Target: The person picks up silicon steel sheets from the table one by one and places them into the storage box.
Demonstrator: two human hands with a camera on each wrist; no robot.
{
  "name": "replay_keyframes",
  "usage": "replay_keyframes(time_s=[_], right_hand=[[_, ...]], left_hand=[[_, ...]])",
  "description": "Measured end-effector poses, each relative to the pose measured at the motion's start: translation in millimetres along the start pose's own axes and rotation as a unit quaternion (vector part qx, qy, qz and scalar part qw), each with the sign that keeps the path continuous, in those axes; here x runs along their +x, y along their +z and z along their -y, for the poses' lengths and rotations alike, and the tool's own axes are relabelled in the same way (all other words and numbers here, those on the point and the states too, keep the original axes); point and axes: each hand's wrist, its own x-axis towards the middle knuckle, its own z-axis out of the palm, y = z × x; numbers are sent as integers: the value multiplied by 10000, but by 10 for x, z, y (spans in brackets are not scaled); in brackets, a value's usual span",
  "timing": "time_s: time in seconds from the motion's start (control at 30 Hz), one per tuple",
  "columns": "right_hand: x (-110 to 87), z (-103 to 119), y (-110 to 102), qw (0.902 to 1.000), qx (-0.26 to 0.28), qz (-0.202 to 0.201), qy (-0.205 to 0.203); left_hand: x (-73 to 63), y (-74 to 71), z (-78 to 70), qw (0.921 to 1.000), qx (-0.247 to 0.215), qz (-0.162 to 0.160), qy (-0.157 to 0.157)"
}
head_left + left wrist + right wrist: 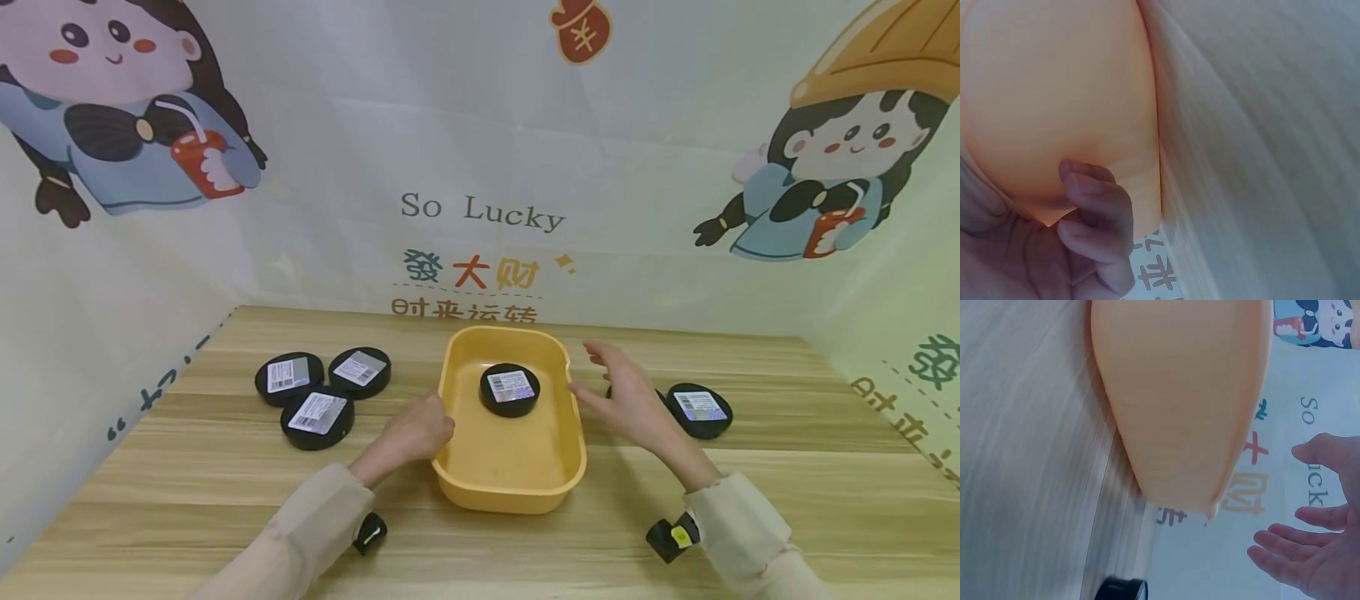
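A yellow plastic basin (495, 462) stands in the middle of the wooden table. Inside it lies one black round disc (510, 390) with a white label on top. At the basin's left rim, my left hand (420, 427) grips the edge with curled fingers; the left wrist view shows those fingers (1100, 187) against the outer wall. My right hand (626, 396) is spread beside the right rim, thumb close to the edge, holding nothing. In the right wrist view its fingers (1285, 547) are apart from the basin wall (1179, 394).
Three labelled black discs (317, 417) sit grouped left of the basin. To the right is another disc (699, 410), with one more partly hidden behind my right hand. A printed cloth (480, 150) hangs behind the table and along both sides.
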Motion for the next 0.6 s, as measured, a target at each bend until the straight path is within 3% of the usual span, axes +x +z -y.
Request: replay_keyframes(time_s=[0.6], right_hand=[[-313,-298,-208,9994,-253,-93,211]], left_hand=[[27,12,13,9997,-122,98,-161]])
